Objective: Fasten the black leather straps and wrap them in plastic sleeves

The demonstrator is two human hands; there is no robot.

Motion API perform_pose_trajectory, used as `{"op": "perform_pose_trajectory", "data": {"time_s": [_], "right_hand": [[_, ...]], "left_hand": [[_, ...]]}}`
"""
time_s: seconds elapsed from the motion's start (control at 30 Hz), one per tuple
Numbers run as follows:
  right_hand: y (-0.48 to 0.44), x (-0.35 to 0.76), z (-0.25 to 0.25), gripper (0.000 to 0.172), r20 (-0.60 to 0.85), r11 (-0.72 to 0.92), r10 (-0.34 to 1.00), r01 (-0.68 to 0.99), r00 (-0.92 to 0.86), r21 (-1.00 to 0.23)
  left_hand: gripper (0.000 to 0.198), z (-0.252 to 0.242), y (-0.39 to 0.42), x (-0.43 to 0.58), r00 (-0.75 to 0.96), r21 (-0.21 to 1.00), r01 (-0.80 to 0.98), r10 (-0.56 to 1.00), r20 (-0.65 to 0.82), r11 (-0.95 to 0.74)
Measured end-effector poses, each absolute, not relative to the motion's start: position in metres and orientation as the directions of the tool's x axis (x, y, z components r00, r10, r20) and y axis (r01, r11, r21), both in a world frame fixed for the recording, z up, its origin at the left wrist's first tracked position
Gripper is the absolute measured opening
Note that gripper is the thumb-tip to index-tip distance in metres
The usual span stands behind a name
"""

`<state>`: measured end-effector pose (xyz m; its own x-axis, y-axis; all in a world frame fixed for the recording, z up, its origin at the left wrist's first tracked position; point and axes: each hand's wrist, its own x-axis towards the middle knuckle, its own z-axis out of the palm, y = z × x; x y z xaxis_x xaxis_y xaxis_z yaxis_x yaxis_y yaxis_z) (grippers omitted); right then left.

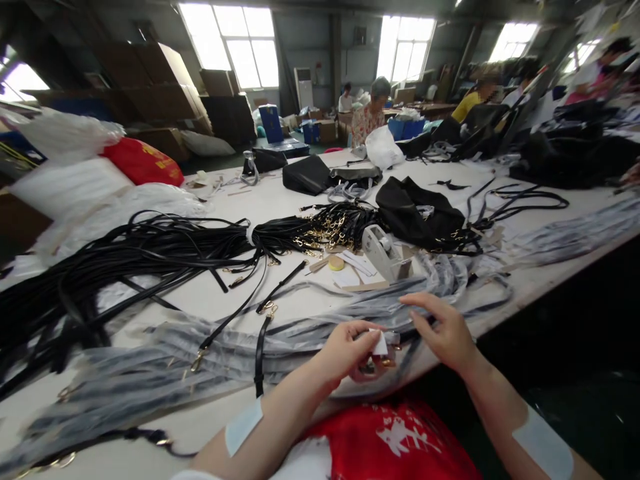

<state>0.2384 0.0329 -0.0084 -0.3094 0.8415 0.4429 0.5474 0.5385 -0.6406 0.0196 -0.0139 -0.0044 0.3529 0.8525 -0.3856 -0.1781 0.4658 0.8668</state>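
Observation:
My left hand [347, 350] is closed near the table's front edge on the end of a black strap wrapped in clear plastic [367, 370]. Gold hardware shows through the wrap, and a small white paper piece [380, 341] lies by the thumb. To the right, my right hand [447, 331] is raised with thumb and fingers apart, holding nothing I can see. Beneath both hands, a long pile of plastic-sleeved straps [310, 337] runs across the table. A grey-white tape dispenser [383, 252] stands just beyond, beside a yellow tape roll [336, 263].
A big bundle of black straps with gold clasps [200, 243] covers the left of the table [240, 208]. Black bags [417, 210] lie further back. White sacks [70, 177] are piled at left. Co-workers sit across the table, one in a patterned top [367, 125].

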Motion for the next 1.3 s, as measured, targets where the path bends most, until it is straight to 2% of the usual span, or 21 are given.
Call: {"op": "perform_pose_trajectory", "data": {"time_s": [0.07,0.17,0.33,0.5,0.6,0.73,0.9,1.03,1.17,1.3], "right_hand": [[0.074,0.250,-0.009,0.024,0.406,0.391,0.906,0.605,-0.120,-0.694],[0.138,0.265,-0.012,0.030,0.347,0.258,0.938,0.653,0.008,-0.712],[0.206,0.267,-0.021,0.023,0.129,0.097,0.992,0.679,-0.003,-0.728],[0.218,0.256,-0.034,0.031,-0.025,0.005,0.999,0.629,-0.038,-0.778],[0.213,0.254,-0.037,0.029,-0.017,0.005,0.999,0.578,-0.032,-0.816],[0.192,0.263,-0.043,0.024,0.078,0.057,0.997,0.518,0.020,-0.853],[0.153,0.278,-0.056,0.036,0.095,0.048,0.992,0.460,0.079,-0.886],[0.124,0.273,-0.039,0.038,0.119,0.085,0.990,0.365,0.071,-0.927],[0.084,0.249,0.000,0.039,0.118,0.126,0.992,0.256,-0.049,-0.958],[0.038,0.217,0.022,0.032,0.097,0.111,0.957,0.036,-0.273,-0.993]], "left_hand": [[0.073,-0.005,-0.017,0.017,0.339,0.851,-0.128,0.829,-0.445,0.509],[0.073,-0.009,-0.022,0.015,0.287,0.867,-0.083,0.845,-0.451,0.491],[0.068,-0.023,-0.025,0.015,0.230,0.904,-0.072,0.889,-0.396,0.422],[0.070,-0.030,-0.025,0.015,0.243,0.905,-0.109,0.894,-0.376,0.410],[0.069,-0.031,-0.025,0.017,0.242,0.898,-0.127,0.891,-0.384,0.421],[0.072,-0.033,-0.024,0.019,0.237,0.891,-0.146,0.889,-0.391,0.430],[0.076,-0.031,-0.018,0.020,0.224,0.850,-0.250,0.881,-0.416,0.465],[0.069,-0.021,-0.013,0.024,0.212,0.886,-0.250,0.915,-0.342,0.389],[0.057,-0.010,-0.006,0.036,0.146,0.943,-0.255,0.972,-0.182,0.215],[0.046,-0.003,0.002,0.047,0.039,0.985,-0.166,0.998,-0.039,0.045]]}}
